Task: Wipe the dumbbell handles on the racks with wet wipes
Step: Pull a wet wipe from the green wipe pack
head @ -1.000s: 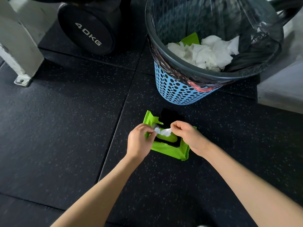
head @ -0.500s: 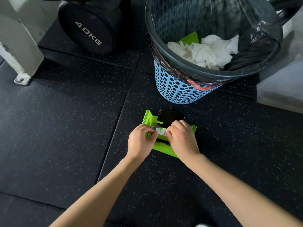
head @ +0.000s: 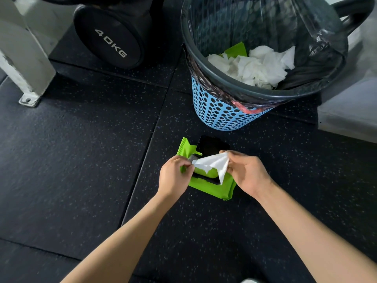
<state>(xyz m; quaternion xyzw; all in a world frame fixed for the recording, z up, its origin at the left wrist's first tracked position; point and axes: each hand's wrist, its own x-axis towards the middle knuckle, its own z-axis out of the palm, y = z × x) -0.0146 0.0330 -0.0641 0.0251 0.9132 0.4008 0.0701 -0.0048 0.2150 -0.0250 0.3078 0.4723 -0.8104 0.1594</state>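
A green wet wipe pack (head: 212, 187) lies on the black rubber floor with its black lid (head: 210, 147) flipped up. My left hand (head: 174, 176) pinches the pack's left side at the opening and holds it down. My right hand (head: 247, 172) grips a white wet wipe (head: 214, 163) that is partly drawn out of the opening and stretches between both hands. A black 40 kg dumbbell (head: 110, 41) sits at the top left; its handle is hidden.
A blue perforated bin (head: 222, 113) with a black liner stands just beyond the pack, holding several crumpled white wipes (head: 253, 66). A white rack leg (head: 26, 64) is bolted to the floor at the left. A pale ledge (head: 350, 111) runs along the right.
My right hand has pulled up and to the right, drawing much more of the white wipe out of the pack. My left hand has stayed pinned on the pack.
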